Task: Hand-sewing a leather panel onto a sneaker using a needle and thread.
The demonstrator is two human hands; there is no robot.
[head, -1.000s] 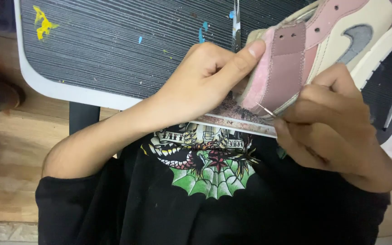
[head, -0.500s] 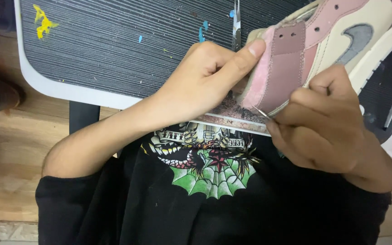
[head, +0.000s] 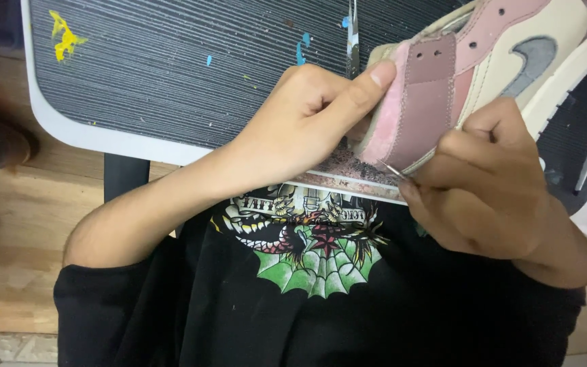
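Showing pink-and-cream sneaker (head: 484, 61), heel strap mauve

clothing: black short-sleeved T-shirt (head: 375, 319) | print: green spiderweb graphic (head: 317, 261) on chest | forearms: bare, no jewellery

A dark, finely ribbed work board (head: 171, 75) with a pale rim fills the frame from ten to one o'clock, flecked with yellow paint (head: 64, 37) at ten o'clock and small blue spots (head: 300, 51) near twelve. A black post (head: 126, 177) drops from under its near edge at nine o'clock, over a light wooden floor (head: 15, 258) that runs down to eight o'clock, where pale tiles (head: 1, 348) begin. The light is soft and even, with only faint shadows on the wood.
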